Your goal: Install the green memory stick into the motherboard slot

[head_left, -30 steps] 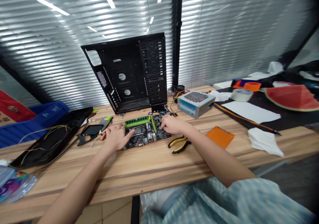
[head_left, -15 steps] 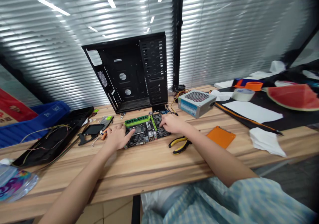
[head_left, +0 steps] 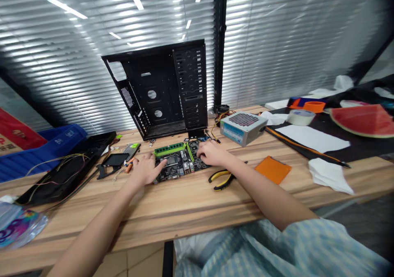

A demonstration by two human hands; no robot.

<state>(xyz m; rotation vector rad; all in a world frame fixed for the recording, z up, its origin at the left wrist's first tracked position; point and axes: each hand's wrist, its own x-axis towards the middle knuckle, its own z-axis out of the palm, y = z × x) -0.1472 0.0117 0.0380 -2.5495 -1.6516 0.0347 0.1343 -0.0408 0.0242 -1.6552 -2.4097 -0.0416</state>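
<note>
A motherboard (head_left: 180, 165) with green memory slots and a memory stick lies flat on the wooden table. My left hand (head_left: 144, 168) rests at its left edge, with the thumb stretched over the board and the fingers spread. At the board's right end, my right hand (head_left: 211, 152) has its fingers curled down onto the edge; their tips are partly hidden. Yellow-and-black pliers (head_left: 223, 178) lie just below my right wrist, partly covered by the forearm.
Behind the board stands an open black computer case (head_left: 160, 88). A power supply (head_left: 243, 127) and an orange square piece (head_left: 273, 169) are to the right. At left are a black panel (head_left: 61, 178), a dark plastic bracket (head_left: 115, 161) and a blue bin (head_left: 64, 139).
</note>
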